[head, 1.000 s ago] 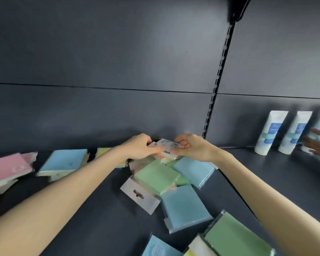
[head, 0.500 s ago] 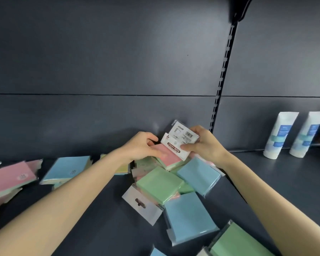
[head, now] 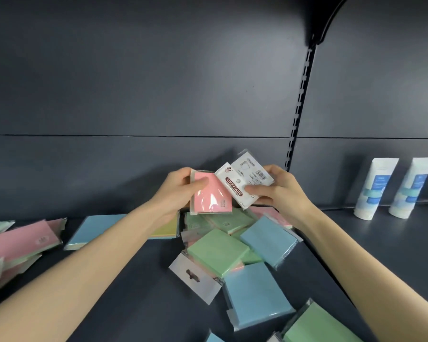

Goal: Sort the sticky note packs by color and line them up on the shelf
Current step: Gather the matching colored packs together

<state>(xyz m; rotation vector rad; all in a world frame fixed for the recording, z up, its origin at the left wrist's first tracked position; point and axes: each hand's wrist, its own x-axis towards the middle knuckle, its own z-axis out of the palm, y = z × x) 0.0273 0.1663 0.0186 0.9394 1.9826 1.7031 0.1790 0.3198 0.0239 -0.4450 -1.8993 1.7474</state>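
Holding a pink square sticky note pack [head: 211, 196], wrapped in clear film, in the air just above the mixed pile on the dark shelf [head: 134, 304].

Left hand [head: 176, 193]: thumb across the pink face, fingers curled behind the left edge. Right hand [head: 279, 193]: thumb and fingers pinch a white printed header card [head: 242, 181] with a barcode. Cannot tell whether that card belongs to the same pack or to a second one behind it.

Handling, judged: light, block fairly stiff, film glossy and probably slippery. The header flap is thin and will bend, so take hold of the paper block by its opposite edges, not by the flap.

Pose: both forearms reach forward and converge, with the wrists raised over the green square packs [head: 218, 250] and blue square packs [head: 255, 294].

The likely destination is the pink pack group [head: 20, 240], far left on the shelf.
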